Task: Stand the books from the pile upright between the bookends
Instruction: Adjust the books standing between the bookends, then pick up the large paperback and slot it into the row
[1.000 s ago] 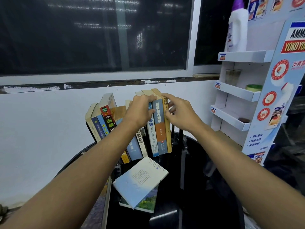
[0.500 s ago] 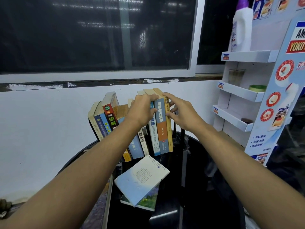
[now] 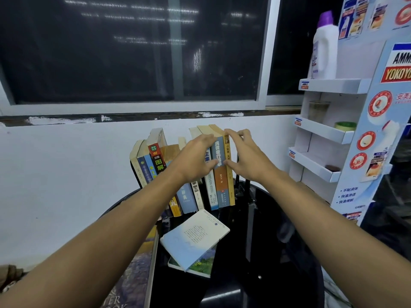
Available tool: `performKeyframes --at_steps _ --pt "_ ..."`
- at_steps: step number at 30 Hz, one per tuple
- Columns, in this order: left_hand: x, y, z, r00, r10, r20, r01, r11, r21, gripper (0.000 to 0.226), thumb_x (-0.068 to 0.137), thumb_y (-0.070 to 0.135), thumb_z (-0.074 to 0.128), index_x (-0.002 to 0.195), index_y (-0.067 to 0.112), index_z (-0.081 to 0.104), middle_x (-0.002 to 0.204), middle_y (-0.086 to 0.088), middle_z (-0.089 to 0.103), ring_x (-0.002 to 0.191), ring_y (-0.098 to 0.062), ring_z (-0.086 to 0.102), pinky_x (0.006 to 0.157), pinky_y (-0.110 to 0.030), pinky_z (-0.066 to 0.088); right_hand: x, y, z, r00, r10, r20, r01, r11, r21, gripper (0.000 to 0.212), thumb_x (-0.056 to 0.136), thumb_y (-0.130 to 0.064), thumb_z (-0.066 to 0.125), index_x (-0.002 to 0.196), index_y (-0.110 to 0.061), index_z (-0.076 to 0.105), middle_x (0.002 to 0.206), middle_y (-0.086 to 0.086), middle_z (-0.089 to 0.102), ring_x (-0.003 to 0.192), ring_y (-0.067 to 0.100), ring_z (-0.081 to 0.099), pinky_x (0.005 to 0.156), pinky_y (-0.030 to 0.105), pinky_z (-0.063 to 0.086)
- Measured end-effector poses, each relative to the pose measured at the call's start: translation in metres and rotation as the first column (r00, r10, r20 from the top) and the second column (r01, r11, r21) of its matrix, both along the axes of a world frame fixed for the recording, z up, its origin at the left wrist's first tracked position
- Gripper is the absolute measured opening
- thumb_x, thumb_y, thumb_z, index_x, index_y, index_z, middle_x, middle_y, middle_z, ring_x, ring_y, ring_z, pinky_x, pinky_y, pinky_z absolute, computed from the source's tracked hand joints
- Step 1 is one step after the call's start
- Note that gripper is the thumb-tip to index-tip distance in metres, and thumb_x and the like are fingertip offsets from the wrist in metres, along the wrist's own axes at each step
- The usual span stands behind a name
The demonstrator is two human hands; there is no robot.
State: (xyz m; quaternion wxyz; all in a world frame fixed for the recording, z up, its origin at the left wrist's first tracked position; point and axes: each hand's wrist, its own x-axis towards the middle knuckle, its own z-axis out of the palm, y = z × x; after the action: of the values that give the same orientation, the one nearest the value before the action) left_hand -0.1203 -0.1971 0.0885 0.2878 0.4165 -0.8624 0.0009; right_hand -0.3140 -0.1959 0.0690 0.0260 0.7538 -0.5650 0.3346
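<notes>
Lower than a second ago: left hand (image 3: 195, 156), down off the book tops onto the spines, fingers stretched instead of curled. Hardly any shift in right hand (image 3: 246, 155).

Finds the row of upright books (image 3: 156, 161) at the back of the black desk (image 3: 278, 241), close to the white wall, leftmost volumes leaning a little, rightmost nearly plumb. Notes left hand spread flat across the middle spines, thumb on the blue-and-orange book (image 3: 222, 187). Notes right hand arched and loose, thumb on the spine of the yellow book (image 3: 231, 190) at the row's right end, forefinger at its top corner; steadying rather than gripping, by the look. Cannot pick out the bookends against the dark desk.

Leaves the pile (image 3: 195, 236) just in front of the row: pale blue book askew over a green-covered one (image 3: 200, 268), both flat, untouched. Reckons most of the job done, two books left to stand.

Further right: cardboard shelf unit (image 3: 322, 132), white bottle (image 3: 324, 47) on top.
</notes>
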Motion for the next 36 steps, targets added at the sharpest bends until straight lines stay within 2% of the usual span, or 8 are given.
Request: performKeyframes --at_steps 2,9,14,18,23,28,33,36 --pt "0.008 0.009 -0.005 1.0 -0.019 -0.009 0.019 1.0 -0.018 0.066 0.095 0.033 0.066 0.153 0.015 0.039 0.158 -0.001 0.038 0.145 -0.017 0.034 0.115 -0.024 0.023 0.005 0.008 -0.004 1.0 -0.022 0.019 0.022 0.998 -0.05 0.08 0.088 -0.028 0.074 0.15 -0.031 0.024 0.139 0.001 0.028 0.127 0.023 0.042 0.091 0.044 0.055" --pt "0.052 0.047 -0.024 0.997 -0.017 -0.075 0.016 1.0 -0.012 0.063 0.095 0.037 0.066 0.151 0.019 0.044 0.15 0.004 0.046 0.138 -0.011 0.04 0.112 -0.021 0.028 0.034 0.044 -0.022 1.0 0.026 -0.009 -0.026 1.0 -0.001 0.069 0.09 -0.041 0.07 0.148 -0.025 0.035 0.139 -0.003 0.036 0.132 0.015 0.036 0.106 0.042 0.045" --pt "0.098 0.067 -0.049 0.997 0.07 -0.044 -0.066 0.995 0.079 0.065 0.095 0.044 0.064 0.152 0.023 0.042 0.154 0.004 0.043 0.141 -0.013 0.04 0.11 -0.022 0.028 0.066 0.068 -0.033 0.991 0.126 -0.051 -0.121 0.988 0.097 0.064 0.092 -0.049 0.065 0.146 -0.027 0.038 0.14 -0.01 0.037 0.134 0.011 0.04 0.109 0.039 0.043" --pt "0.137 0.082 -0.071 0.989 0.14 -0.048 -0.131 0.98 0.151 0.065 0.093 0.047 0.066 0.15 0.024 0.045 0.15 0.005 0.047 0.134 -0.014 0.048 0.11 -0.031 0.043 0.097 0.085 -0.044 0.976 0.207 -0.073 -0.189 0.961 0.203 0.063 0.094 -0.055 0.059 0.146 -0.025 0.041 0.141 -0.011 0.039 0.131 0.01 0.043 0.108 0.036 0.041" --pt "0.18 0.1 -0.093 0.979 0.2 -0.047 -0.188 0.965 0.181 0.059 0.092 0.044 0.067 0.145 0.024 0.051 0.143 0.005 0.052 0.131 -0.012 0.049 0.103 -0.019 0.039 0.133 0.096 -0.062 0.956 0.279 -0.094 -0.224 0.896 0.384 0.065 0.098 -0.056 0.051 0.151 -0.022 0.035 0.151 -0.007 0.032 0.138 0.016 0.039 0.112 0.041 0.037" --pt "0.226 0.115 -0.122 0.949 0.313 0.036 -0.312 0.914 0.26 0.074 0.089 0.062 0.061 0.147 0.018 0.049 0.147 0.003 0.047 0.136 -0.015 0.043 0.112 -0.035 0.04 0.157 0.105 -0.088 0.95 0.288 -0.117 -0.217 0.885 0.413 0.062 0.098 -0.06 0.047 0.144 -0.019 0.042 0.139 -0.004 0.041 0.132 0.017 0.042 0.106 0.038 0.041" --pt "0.26 0.127 -0.139 0.919 0.392 0.048 -0.385 0.863 0.327 0.112 0.066 0.097 0.035 0.145 0.019 0.052 0.14 0.004 0.05 0.131 -0.014 0.046 0.108 -0.03 0.04 0.173 0.111 -0.102 0.961 0.255 -0.108 -0.184 0.879 0.439 0.051 0.097 -0.059 0.048 0.127 -0.018 0.053 0.122 -0.003 0.045 0.117 0.015 0.046 0.098 0.037 0.043" --pt "0.27 0.13 -0.15 0.91 0.407 0.075 -0.405 0.84 0.361 0.117 0.064 0.099 0.031 0.144 0.017 0.053 0.139 0.004 0.049 0.131 -0.012 0.042 0.107 -0.028 0.036 0.178 0.111 -0.107 0.964 0.246 -0.103 -0.172 0.868 0.465 0.05 0.097 -0.058 0.05 0.123 -0.016 0.054 0.122 -0.003 0.043 0.117 0.014 0.044 0.093 0.031 0.039"
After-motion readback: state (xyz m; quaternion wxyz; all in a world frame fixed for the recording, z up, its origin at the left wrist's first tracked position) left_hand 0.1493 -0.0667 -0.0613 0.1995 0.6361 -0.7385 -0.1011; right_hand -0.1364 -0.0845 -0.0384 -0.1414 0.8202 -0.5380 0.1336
